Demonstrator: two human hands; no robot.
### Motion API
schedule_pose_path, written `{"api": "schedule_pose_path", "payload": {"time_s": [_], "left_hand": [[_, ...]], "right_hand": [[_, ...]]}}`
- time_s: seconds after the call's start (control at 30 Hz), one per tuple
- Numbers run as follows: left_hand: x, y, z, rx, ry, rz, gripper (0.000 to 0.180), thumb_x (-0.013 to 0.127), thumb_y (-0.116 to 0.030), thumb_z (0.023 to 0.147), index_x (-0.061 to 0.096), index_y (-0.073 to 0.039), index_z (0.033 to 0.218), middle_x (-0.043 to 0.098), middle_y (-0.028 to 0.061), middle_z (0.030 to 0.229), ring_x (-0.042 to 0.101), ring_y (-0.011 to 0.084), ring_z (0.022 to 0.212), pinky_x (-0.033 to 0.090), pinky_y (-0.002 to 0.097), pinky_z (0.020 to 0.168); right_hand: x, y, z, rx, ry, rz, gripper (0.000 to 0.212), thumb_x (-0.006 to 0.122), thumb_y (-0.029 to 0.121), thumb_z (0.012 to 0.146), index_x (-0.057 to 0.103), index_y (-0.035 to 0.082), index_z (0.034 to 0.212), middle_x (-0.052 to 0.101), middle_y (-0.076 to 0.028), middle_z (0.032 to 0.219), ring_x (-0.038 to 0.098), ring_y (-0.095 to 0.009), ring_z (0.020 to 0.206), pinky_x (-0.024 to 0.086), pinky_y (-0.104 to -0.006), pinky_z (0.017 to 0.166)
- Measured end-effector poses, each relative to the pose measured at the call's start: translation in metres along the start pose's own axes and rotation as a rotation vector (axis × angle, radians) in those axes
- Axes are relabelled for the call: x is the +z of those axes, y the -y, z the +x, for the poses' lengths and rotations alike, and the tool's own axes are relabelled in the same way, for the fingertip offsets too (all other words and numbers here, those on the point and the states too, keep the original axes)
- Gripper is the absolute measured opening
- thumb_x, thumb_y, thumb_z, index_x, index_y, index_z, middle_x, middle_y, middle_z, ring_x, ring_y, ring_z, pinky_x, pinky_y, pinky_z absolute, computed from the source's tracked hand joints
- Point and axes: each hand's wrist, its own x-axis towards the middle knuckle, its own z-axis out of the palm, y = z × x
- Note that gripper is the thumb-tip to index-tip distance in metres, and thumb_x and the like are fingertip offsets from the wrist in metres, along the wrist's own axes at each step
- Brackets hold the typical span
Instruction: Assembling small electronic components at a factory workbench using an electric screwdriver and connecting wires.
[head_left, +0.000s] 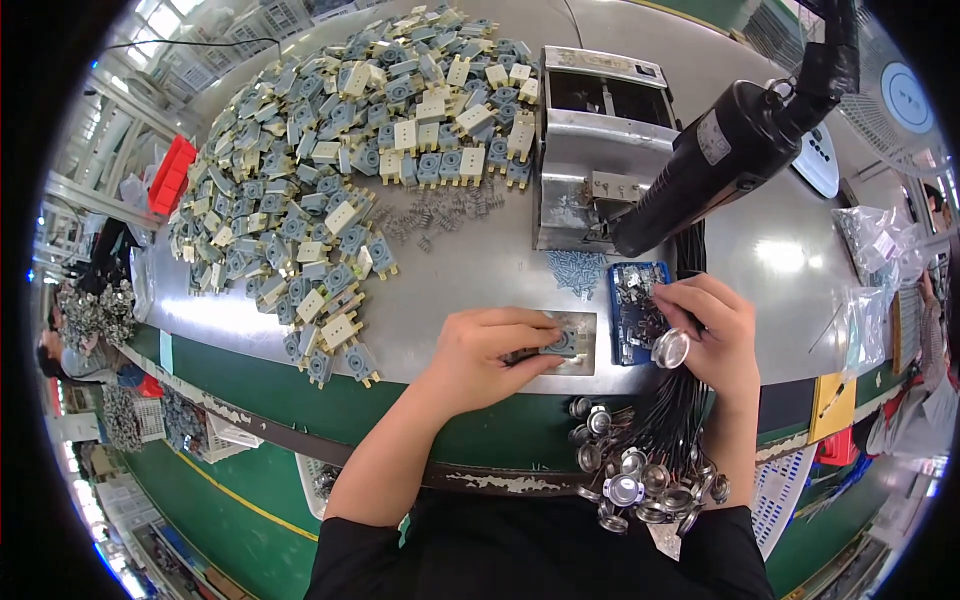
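Left hand [490, 355] pinches a blue-grey part [562, 343] on the metal plate [585, 325]; right hand [712, 335] grips a round silver cap [670, 348], seemingly wired

Two bare hands are at work: the left hand [487, 355] and the right hand [706, 330]. Under the left fingertips sits one blue-grey part [562, 342] on one metal plate [583, 358]. By the right hand lies one blue tray [633, 310]; above it hangs one black power screwdriver [720, 165]. Left of the left hand, a heap of blue-grey and cream parts [330, 170] is too many to count.
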Motion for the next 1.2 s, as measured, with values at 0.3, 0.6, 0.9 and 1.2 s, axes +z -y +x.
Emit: {"api": "schedule_pose_path", "payload": {"time_s": [0.3, 0.6, 0.9, 1.2], "left_hand": [[-0.003, 0.008, 0.004, 0.093, 0.035, -0.003, 0.017, 0.089, -0.010, 0.078, 0.081, -0.007, 0.093, 0.079, 0.0072, 0.109, 0.075, 0.0214, 0.080, 0.059, 0.0318, 0.066], [-0.050, 0.005, 0.014, -0.323, -0.523, 0.459, 0.035, 0.089, -0.014, 0.075, 0.077, -0.010, 0.107, 0.073, 0.0069, 0.096, 0.066, 0.0265, 0.078, 0.054, 0.0363, 0.070], [-0.077, 0.027, 0.021, -0.446, -0.264, 0.950, 0.026, 0.084, -0.032, 0.080, 0.080, -0.009, 0.092, 0.068, 0.0068, 0.086, 0.064, 0.0282, 0.094, 0.051, 0.0423, 0.081], [-0.083, 0.000, 0.012, -0.465, -0.370, 0.270, 0.018, 0.077, -0.015, 0.095, 0.077, -0.003, 0.108, 0.074, 0.0055, 0.089, 0.064, 0.0135, 0.072, 0.051, 0.0286, 0.066]], "right_hand": [[0.001, 0.003, -0.002, 0.005, -0.030, 0.003, 0.025, 0.076, -0.008, 0.079, 0.077, 0.004, 0.101, 0.071, -0.009, 0.085, 0.069, -0.026, 0.073, 0.054, -0.0342, 0.065], [0.002, 0.006, -0.001, 0.003, -0.046, 0.007, 0.023, 0.075, -0.009, 0.081, 0.075, 0.003, 0.100, 0.074, -0.011, 0.093, 0.071, -0.024, 0.077, 0.055, -0.0314, 0.067], [-0.001, 0.009, -0.002, -0.047, 0.003, 0.039, 0.027, 0.067, -0.014, 0.073, 0.076, 0.000, 0.093, 0.073, -0.011, 0.097, 0.071, -0.023, 0.077, 0.055, -0.0305, 0.067], [-0.017, 0.017, 0.017, -0.041, 0.294, 0.404, 0.021, 0.074, 0.007, 0.070, 0.077, -0.003, 0.089, 0.075, -0.015, 0.096, 0.072, -0.026, 0.084, 0.057, -0.0349, 0.072]]}}
